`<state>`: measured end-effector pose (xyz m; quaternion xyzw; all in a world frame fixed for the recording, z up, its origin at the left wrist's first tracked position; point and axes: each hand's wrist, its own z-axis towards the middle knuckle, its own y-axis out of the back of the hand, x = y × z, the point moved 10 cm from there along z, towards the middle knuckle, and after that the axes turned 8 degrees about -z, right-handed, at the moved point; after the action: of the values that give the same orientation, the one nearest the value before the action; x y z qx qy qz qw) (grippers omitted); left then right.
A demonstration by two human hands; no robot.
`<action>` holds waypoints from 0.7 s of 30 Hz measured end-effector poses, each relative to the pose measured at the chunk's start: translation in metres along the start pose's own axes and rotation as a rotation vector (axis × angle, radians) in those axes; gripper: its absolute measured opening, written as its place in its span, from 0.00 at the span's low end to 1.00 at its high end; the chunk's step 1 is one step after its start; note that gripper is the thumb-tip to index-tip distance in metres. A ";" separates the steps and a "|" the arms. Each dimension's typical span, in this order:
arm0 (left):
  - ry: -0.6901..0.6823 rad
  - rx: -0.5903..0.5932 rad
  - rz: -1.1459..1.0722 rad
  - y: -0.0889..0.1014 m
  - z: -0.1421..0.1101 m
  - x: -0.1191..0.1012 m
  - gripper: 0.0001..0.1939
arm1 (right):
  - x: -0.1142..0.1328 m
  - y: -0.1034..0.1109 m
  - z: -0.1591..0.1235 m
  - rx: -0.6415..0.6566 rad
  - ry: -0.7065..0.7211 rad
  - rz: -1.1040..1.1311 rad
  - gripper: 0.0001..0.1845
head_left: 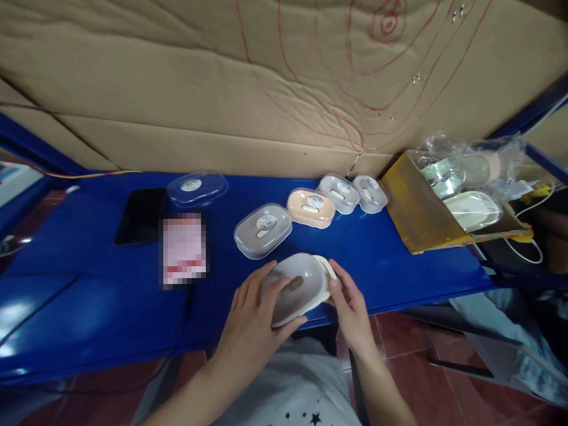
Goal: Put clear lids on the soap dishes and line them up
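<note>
Both my hands hold a grey oval soap-box tray (pixel 296 287) over the near edge of the blue table (pixel 89 307). My left hand (pixel 254 313) wraps its left side, thumb under the rim. My right hand (pixel 349 305) grips its right end, where a cream inner piece (pixel 325 267) sticks out. A small brownish oval part sits in the tray's middle. Beyond it stand several closed soap boxes with clear lids: a grey one (pixel 262 230), a peach one (pixel 310 207) and two more grey ones (pixel 339 192) (pixel 371 193).
A loose clear lid (pixel 197 189) lies at the back left beside a black phone (pixel 141 215) and a blurred card (pixel 184 249). A yellow box (pixel 417 207) with bagged parts stands at the right. Cardboard covers the wall behind. White cables hang far right.
</note>
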<state>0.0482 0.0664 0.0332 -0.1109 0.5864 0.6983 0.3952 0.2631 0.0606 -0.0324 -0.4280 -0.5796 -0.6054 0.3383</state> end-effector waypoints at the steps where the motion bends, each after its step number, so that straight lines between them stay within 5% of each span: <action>1: -0.008 -0.004 0.014 -0.003 0.000 -0.001 0.31 | 0.003 0.001 0.000 -0.007 0.019 -0.037 0.29; 7: -0.037 0.025 0.066 -0.022 0.002 0.001 0.33 | 0.044 0.016 -0.004 -0.039 0.268 -0.429 0.29; 12: -0.070 0.053 0.057 -0.026 0.000 -0.003 0.31 | 0.059 -0.002 -0.004 0.274 0.498 -0.618 0.40; 21: -0.222 0.008 0.140 -0.029 -0.013 -0.018 0.27 | 0.057 -0.005 -0.004 0.288 0.679 -0.660 0.27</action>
<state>0.0756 0.0469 0.0195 0.0101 0.5482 0.7298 0.4084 0.2350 0.0621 0.0179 0.0511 -0.6190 -0.6992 0.3542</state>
